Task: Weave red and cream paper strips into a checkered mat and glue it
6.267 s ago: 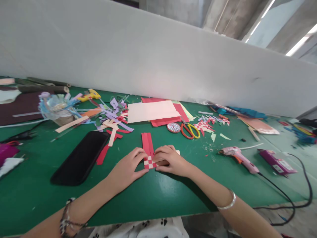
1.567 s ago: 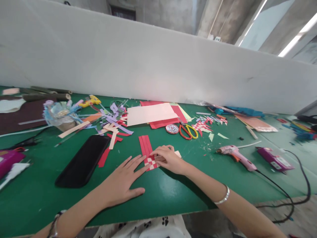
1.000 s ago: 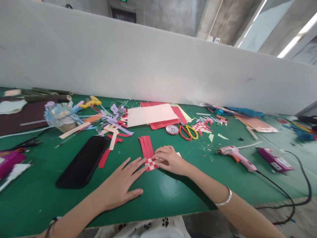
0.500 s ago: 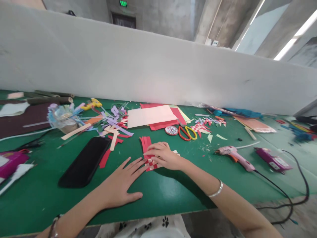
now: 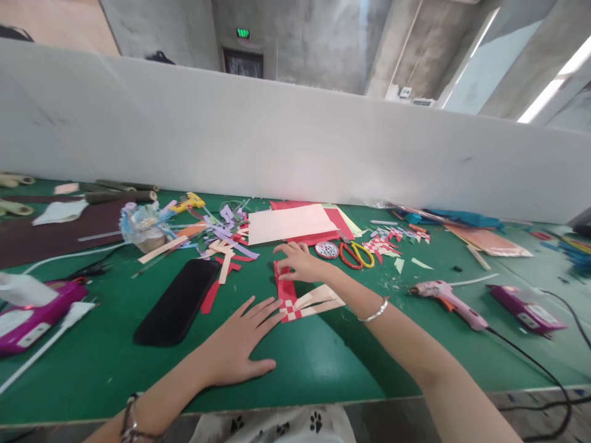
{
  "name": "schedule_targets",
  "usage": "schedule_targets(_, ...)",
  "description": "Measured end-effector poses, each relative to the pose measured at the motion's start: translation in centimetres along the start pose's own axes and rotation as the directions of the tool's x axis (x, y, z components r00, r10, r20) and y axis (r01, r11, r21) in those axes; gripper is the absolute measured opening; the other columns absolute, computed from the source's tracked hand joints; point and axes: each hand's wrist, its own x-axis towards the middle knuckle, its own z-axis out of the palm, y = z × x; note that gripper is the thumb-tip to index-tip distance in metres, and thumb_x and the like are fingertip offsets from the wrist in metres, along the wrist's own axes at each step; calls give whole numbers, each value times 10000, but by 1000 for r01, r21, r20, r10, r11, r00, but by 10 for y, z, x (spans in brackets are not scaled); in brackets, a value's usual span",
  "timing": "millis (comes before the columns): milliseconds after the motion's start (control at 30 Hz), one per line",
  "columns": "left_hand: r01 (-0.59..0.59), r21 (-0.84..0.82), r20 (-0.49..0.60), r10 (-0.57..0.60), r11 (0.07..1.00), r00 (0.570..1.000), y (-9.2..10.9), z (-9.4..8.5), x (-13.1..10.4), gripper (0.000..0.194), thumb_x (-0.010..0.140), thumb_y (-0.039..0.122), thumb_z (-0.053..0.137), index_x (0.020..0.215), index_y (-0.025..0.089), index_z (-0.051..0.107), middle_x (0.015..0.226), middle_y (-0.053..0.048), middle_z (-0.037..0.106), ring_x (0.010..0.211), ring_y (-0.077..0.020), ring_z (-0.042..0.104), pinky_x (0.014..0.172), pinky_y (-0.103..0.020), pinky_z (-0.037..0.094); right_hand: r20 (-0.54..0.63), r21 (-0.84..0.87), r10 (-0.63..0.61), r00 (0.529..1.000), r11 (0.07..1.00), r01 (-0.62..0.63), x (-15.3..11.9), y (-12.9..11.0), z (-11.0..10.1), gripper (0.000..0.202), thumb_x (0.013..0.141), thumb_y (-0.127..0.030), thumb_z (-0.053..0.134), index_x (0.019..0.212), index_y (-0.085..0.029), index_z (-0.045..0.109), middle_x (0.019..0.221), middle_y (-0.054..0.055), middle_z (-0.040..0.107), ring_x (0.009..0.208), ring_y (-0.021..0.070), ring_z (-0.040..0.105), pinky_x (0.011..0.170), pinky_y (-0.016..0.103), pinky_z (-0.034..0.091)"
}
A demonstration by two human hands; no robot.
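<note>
At the fingertips of my left hand (image 5: 242, 347), the red-and-cream checkered patch (image 5: 290, 310) is lying flat on the green table (image 5: 314, 378). That hand is resting open, fingers spread, gripping nothing, presumably so the light paper is not sliding. My right hand (image 5: 298, 263) is curling over the far part of the red strips (image 5: 287, 290); I cannot tell whether it is pinching one. Nearer me than that hand, the cream strips (image 5: 318, 306) are fanning rightward, likely because the weave is binding only one end. Just right of my right hand, the scissors (image 5: 368, 256) are pointing their handles my way, perhaps for easy reach. Farther right, a purple box (image 5: 511, 299) is bearing a pale label (image 5: 534, 312), too small for reading. Well beyond both hands, a green sign (image 5: 242, 32) is glowing, its characters blurring
</note>
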Motion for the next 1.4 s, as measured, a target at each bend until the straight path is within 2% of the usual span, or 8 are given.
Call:
schedule_targets(367, -20, -4, 0, 20, 1000, 1000, 2, -1, -1, 706, 825, 508, 469, 1418, 276, 164, 1483, -26, 163, 1349, -261, 164, 1090, -516, 106, -93, 79, 156, 983, 986, -149, 15, 13, 35, 151, 797, -316, 587, 866, -184, 613, 1026, 54, 561, 968, 194, 477, 828, 387, 279)
schedule_targets(567, -76, -48, -53, 74, 996, 996, 2, -6, 4, 674, 836, 565, 429, 1402, 270, 213, 1464, -53, 237, 1336, -254, 215, 1085, -531, 13, -243, 108, 268, 932, 963, -248, -1, 10, 12, 181, 848, -198, 472, 1012, -165, 541, 1098, 94, 546, 1043, 217, 462, 875, 405, 231)
schedule_targets(667, -84, -39, -63, 82, 996, 995, 3, -6, 11, 680, 848, 607, 363, 1407, 253, 206, 1459, -71, 250, 1331, -250, 230, 1089, -513, 11, -220, 130, 234, 947, 969, -209, -26, -2, -1, 161, 858, -181, 434, 955, -197, 562, 1018, 51, 594, 963, 175, 512, 827, 338, 266)
schedule_targets(767, -87, -35, -74, 84, 996, 994, 6, -3, 19, 738, 842, 629, 345, 1425, 220, 150, 1462, -92, 239, 1327, -262, 236, 1094, -482, 92, -132, 140, 130, 983, 984, -111, -55, -21, -3, 130, 849, -205, 470, 919, -223, 578, 944, 18, 620, 918, 157, 535, 854, 341, 232)
schedule_targets(833, -82, -44, -66, 79, 996, 995, 10, -1, 22, 738, 838, 632, 352, 1415, 198, 199, 1452, -107, 261, 1314, -275, 262, 1080, -447, 186, -91, 131, 113, 989, 986, -101, -71, -32, 2, 124, 852, -210, 479, 928, -228, 575, 937, 15, 626, 921, 158, 538, 864, 359, 197)
schedule_targets(967, -66, -52, -51, 63, 996, 997, 16, -3, 25, 692, 837, 617, 378, 1365, 173, 321, 1394, -125, 366, 1259, -288, 354, 1023, -412, 310, -99, 126, 229, 969, 968, -216, -88, -38, 13, 117, 866, -233, 477, 909, -224, 585, 909, 13, 645, 870, 155, 557, 816, 345, 195)
schedule_targets(1167, -38, -4, -84, 37, 999, 996, 22, -7, 30, 569, 835, 536, 451, 1257, 155, 440, 1259, -119, 486, 1135, -272, 463, 936, -389, 397, -85, 153, 364, 927, 925, -349, -95, -26, 19, 131, 850, -256, 516, 786, -213, 622, 798, -7, 664, 787, 142, 566, 724, 310, 192)
schedule_targets(1400, 14, 37, -139, -9, 999, 990, 30, 0, 36, 523, 842, 507, 452, 1227, 152, 452, 1204, -116, 516, 1087, -272, 487, 870, -377, 429, -53, 192, 517, 855, 845, -499, -107, -12, 17, 359, 845, -428, 469, 630, -174, 606, 551, -36, 584, 562, 91, 480, 706, 307, 177)
